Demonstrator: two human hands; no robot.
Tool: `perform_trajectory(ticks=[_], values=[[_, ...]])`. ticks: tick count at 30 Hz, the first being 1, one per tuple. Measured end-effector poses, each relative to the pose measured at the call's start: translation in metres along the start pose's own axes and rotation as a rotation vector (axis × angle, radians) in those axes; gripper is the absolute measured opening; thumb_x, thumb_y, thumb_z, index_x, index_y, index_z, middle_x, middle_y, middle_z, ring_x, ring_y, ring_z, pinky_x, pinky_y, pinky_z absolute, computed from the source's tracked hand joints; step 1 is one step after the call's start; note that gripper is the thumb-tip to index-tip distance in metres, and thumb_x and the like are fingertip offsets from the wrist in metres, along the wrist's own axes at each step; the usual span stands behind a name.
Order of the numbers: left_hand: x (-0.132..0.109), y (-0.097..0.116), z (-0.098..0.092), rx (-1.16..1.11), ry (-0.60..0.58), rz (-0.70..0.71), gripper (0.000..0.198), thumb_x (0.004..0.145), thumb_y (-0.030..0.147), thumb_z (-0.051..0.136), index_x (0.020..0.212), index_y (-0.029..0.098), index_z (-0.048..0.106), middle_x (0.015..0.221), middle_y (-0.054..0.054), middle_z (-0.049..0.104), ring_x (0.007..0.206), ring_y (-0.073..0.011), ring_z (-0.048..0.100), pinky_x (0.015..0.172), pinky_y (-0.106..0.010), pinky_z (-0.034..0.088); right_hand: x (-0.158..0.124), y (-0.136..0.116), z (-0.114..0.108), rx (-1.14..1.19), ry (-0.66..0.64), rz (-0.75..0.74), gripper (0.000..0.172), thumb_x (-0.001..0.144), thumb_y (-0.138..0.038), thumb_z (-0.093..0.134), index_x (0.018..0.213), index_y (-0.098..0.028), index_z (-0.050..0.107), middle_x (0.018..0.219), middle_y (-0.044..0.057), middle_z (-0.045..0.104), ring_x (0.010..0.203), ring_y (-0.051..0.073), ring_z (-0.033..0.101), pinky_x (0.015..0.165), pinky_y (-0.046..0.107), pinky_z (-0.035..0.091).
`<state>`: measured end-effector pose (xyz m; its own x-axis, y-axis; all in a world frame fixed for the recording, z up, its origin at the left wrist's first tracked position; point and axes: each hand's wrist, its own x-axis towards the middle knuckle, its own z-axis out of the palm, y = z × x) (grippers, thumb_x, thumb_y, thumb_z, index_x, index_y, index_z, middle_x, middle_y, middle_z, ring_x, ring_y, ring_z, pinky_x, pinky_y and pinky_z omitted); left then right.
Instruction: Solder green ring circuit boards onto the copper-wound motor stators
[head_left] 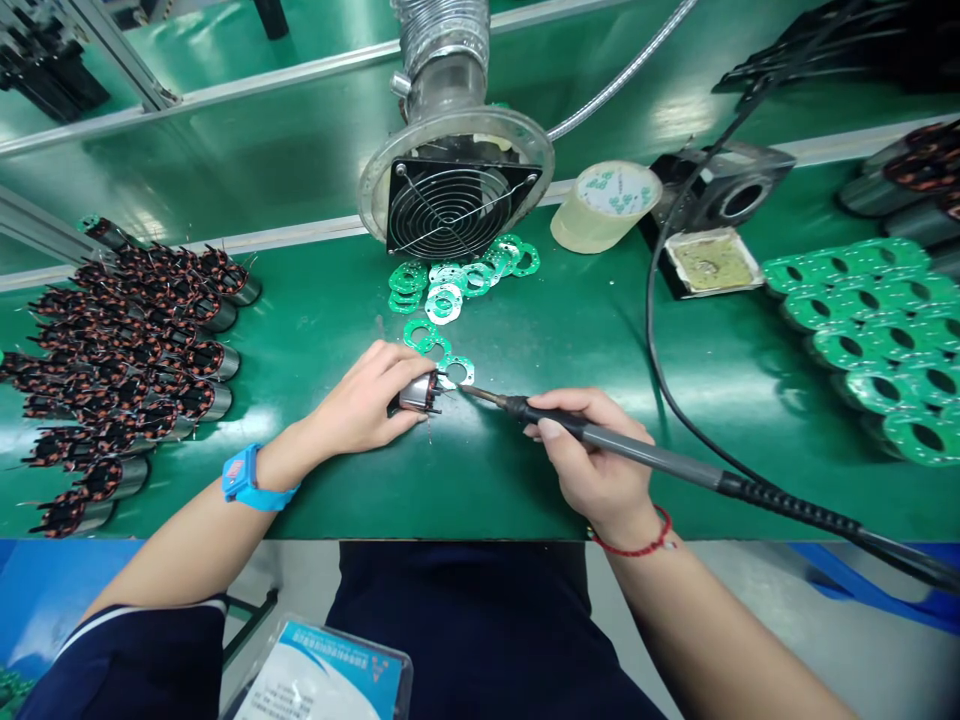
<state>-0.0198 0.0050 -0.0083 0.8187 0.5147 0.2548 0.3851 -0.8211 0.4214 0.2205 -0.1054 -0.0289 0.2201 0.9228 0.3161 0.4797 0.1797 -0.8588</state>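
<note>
My left hand [373, 400] is closed around a motor stator [415, 394], a short metal cylinder lying on its side with its pronged end turned right. In my right hand [596, 455] is a soldering iron [637, 447], held like a pen. Its tip points left, close to the stator's pronged end; whether they touch I cannot tell. Just behind the stator, ring-shaped green circuit boards [459, 372] lie loose, and more of these rings [444, 303] form a pile farther back.
A fume extractor fan [450, 208] hangs over the back. Rows of stators [135, 350] occupy the left. Toward the right stand a tape roll [606, 207], a soldering stand with a sponge [712, 262] and stacked green boards [870, 340]. The iron's black cable [651, 320] loops across the bench.
</note>
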Motion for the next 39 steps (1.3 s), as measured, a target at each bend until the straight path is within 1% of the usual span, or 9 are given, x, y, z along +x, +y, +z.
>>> perform_trajectory(ticks=[8,12,15,19,22,26,32,36,39], values=[[0.0,-0.001,0.0,-0.003,-0.009,0.0,0.041,0.086,0.022,0.058,0.126,0.017,0.049,0.118,-0.013,0.059,0.108,-0.0249,0.054,0.093,-0.042,0.045,0.001,0.0,-0.001,0.002,-0.029,-0.017,0.009,0.083,-0.026,0.059,0.089,-0.023,0.066,0.073,0.0,0.07,0.06,0.016,0.067,0.058,0.029,0.055],[0.0,-0.001,0.0,0.005,-0.022,-0.006,0.04,0.087,0.023,0.058,0.125,0.017,0.049,0.117,-0.012,0.058,0.108,-0.025,0.054,0.093,-0.042,0.045,0.002,-0.002,-0.002,-0.018,-0.034,-0.028,0.01,0.083,-0.026,0.058,0.089,-0.023,0.065,0.07,0.0,0.07,0.055,0.015,0.065,0.053,0.028,0.052],[0.0,-0.001,0.0,0.009,-0.025,-0.006,0.04,0.087,0.025,0.058,0.125,0.017,0.05,0.117,-0.012,0.058,0.107,-0.0247,0.054,0.092,-0.041,0.045,0.002,-0.006,-0.001,-0.053,-0.038,-0.119,0.008,0.081,-0.023,0.058,0.087,-0.023,0.064,0.068,0.0,0.069,0.053,0.015,0.064,0.051,0.027,0.051],[0.001,-0.001,0.0,0.004,-0.019,-0.002,0.041,0.085,0.021,0.058,0.125,0.016,0.05,0.116,-0.012,0.058,0.106,-0.0249,0.053,0.092,-0.042,0.045,0.002,-0.009,0.0,-0.098,-0.039,-0.268,0.009,0.08,-0.019,0.057,0.086,-0.024,0.063,0.068,0.0,0.068,0.057,0.016,0.065,0.055,0.029,0.053],[0.001,0.0,0.0,0.009,-0.016,-0.004,0.041,0.084,0.02,0.06,0.124,0.016,0.05,0.116,-0.012,0.058,0.106,-0.0244,0.053,0.091,-0.041,0.046,0.001,-0.005,0.001,-0.068,0.043,-0.307,0.011,0.082,-0.02,0.057,0.092,-0.023,0.063,0.072,0.001,0.068,0.06,0.016,0.066,0.055,0.029,0.054],[0.002,0.001,-0.001,0.005,-0.036,-0.018,0.042,0.084,0.022,0.061,0.124,0.014,0.052,0.115,-0.013,0.058,0.106,-0.0241,0.053,0.091,-0.04,0.046,0.0,0.001,0.003,-0.024,0.187,-0.246,0.019,0.083,-0.018,0.06,0.102,-0.021,0.062,0.088,0.004,0.068,0.068,0.017,0.069,0.061,0.03,0.056],[0.002,0.001,-0.002,-0.009,-0.051,-0.035,0.041,0.086,0.022,0.059,0.125,0.014,0.051,0.116,-0.013,0.058,0.106,-0.0239,0.052,0.092,-0.041,0.046,-0.001,0.004,0.005,-0.068,0.141,-0.185,0.027,0.083,-0.02,0.063,0.109,-0.024,0.06,0.09,0.004,0.068,0.075,0.018,0.067,0.069,0.032,0.055],[0.0,0.001,-0.003,-0.012,-0.063,-0.054,0.04,0.087,0.024,0.059,0.125,0.014,0.051,0.118,-0.014,0.057,0.106,-0.0245,0.053,0.091,-0.04,0.047,0.013,0.0,-0.01,-0.067,0.09,-0.017,0.029,0.087,-0.028,0.06,0.116,-0.024,0.057,0.099,0.005,0.069,0.084,0.019,0.069,0.073,0.033,0.056],[-0.002,0.0,-0.002,-0.011,-0.071,-0.064,0.04,0.088,0.026,0.059,0.126,0.016,0.05,0.118,-0.013,0.057,0.105,-0.0245,0.053,0.091,-0.04,0.047,0.042,0.001,-0.03,-0.131,0.16,-0.045,0.028,0.089,-0.031,0.057,0.116,-0.024,0.057,0.102,0.006,0.069,0.087,0.019,0.069,0.076,0.034,0.056]])
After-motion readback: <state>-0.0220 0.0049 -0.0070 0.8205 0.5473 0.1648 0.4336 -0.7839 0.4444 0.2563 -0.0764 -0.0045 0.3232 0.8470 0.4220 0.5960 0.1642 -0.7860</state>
